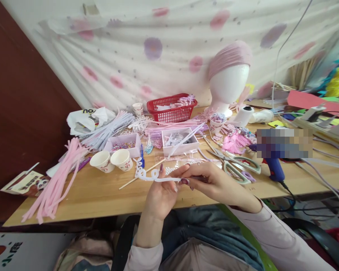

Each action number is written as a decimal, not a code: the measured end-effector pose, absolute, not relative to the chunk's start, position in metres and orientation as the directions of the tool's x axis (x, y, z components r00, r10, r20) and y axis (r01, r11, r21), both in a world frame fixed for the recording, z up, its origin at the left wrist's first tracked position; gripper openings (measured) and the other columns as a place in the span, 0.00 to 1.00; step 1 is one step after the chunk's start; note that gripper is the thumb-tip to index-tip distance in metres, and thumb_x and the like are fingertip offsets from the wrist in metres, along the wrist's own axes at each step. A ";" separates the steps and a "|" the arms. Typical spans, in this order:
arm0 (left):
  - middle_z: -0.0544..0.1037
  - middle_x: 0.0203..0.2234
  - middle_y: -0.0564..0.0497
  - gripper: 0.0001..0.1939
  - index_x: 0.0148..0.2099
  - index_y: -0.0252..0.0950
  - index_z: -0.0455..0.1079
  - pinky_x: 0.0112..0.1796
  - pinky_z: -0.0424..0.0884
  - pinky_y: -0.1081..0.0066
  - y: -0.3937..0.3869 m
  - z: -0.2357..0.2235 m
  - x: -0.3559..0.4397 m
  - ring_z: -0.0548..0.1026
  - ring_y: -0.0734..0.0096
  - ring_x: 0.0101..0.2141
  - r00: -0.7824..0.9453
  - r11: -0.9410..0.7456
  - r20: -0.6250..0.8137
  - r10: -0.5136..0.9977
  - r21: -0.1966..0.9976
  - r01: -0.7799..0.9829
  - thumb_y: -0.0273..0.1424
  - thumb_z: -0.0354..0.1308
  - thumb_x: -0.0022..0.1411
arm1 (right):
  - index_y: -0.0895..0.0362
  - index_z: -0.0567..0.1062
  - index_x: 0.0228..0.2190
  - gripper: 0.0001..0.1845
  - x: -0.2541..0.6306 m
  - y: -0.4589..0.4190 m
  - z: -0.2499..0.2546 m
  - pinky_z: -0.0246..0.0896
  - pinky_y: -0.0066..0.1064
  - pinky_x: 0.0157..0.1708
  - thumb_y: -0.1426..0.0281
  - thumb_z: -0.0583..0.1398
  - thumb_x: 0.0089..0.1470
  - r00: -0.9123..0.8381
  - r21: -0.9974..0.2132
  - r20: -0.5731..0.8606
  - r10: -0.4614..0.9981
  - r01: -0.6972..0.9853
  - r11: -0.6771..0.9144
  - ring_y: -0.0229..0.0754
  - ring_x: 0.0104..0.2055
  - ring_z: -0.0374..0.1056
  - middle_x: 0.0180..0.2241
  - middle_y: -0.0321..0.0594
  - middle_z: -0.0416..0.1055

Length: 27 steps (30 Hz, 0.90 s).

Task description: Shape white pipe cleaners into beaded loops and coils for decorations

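Observation:
A white pipe cleaner [143, 176], bent into a row of small loops at its left part, stretches level above the table's front edge. My left hand [159, 199] is closed around its straighter middle, thumb pointing up behind it. From the right, my right hand [207, 177] pinches the straight end between thumb and fingers. The fingertips of both hands meet and partly hide that end. Just behind the hands lies a clear bag of pearl-like beads [171, 165]. A thin wooden stick [130, 182] rests beneath the loops.
Two paper cups [121, 160] and a lilac box of beads [133, 146] stand left of the hands. Pink pipe cleaners [55, 180] lie far left. Scissors [228, 162] and a blue glue gun [274, 167] are at the right. Behind are a red basket [172, 117] and a foam head [228, 84].

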<state>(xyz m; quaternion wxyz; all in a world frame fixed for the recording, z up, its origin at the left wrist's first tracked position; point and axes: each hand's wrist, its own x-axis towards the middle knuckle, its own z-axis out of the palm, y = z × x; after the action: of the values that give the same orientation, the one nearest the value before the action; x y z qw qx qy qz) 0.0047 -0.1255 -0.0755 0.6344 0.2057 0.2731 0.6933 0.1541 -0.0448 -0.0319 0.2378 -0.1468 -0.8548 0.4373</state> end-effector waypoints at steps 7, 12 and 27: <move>0.83 0.32 0.50 0.16 0.21 0.41 0.78 0.42 0.74 0.58 -0.125 -0.080 0.008 0.78 0.64 0.33 -0.170 -0.108 -0.035 0.985 0.645 -0.756 0.48 0.70 0.47 | 0.59 0.79 0.38 0.09 0.156 -0.051 -0.028 0.59 0.26 0.29 0.72 0.58 0.61 -0.806 -0.829 0.313 0.503 0.027 0.559 0.37 0.29 0.67 0.29 0.38 0.75; 0.82 0.29 0.48 0.15 0.24 0.43 0.80 0.44 0.75 0.56 -0.120 -0.084 0.008 0.78 0.54 0.44 -0.301 -0.262 0.080 0.950 0.727 -0.635 0.48 0.70 0.46 | 0.60 0.76 0.30 0.11 0.150 -0.056 -0.031 0.54 0.25 0.26 0.73 0.55 0.62 -0.815 -0.837 0.301 0.495 0.023 0.546 0.35 0.26 0.61 0.24 0.35 0.68; 0.83 0.38 0.44 0.13 0.34 0.41 0.82 0.47 0.74 0.55 -0.122 -0.089 0.003 0.79 0.55 0.42 -0.480 -0.437 0.252 0.840 0.839 -0.324 0.44 0.65 0.55 | 0.57 0.72 0.27 0.12 0.139 -0.067 -0.027 0.60 0.28 0.31 0.77 0.52 0.60 -0.820 -0.867 0.283 0.498 0.003 0.498 0.39 0.30 0.65 0.27 0.38 0.70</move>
<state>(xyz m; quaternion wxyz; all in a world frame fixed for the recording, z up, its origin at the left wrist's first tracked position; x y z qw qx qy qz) 0.0034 -0.1218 -0.0892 0.3759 0.3448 0.3747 0.7743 0.1387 -0.0670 -0.0269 0.2591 -0.1519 -0.8258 0.4774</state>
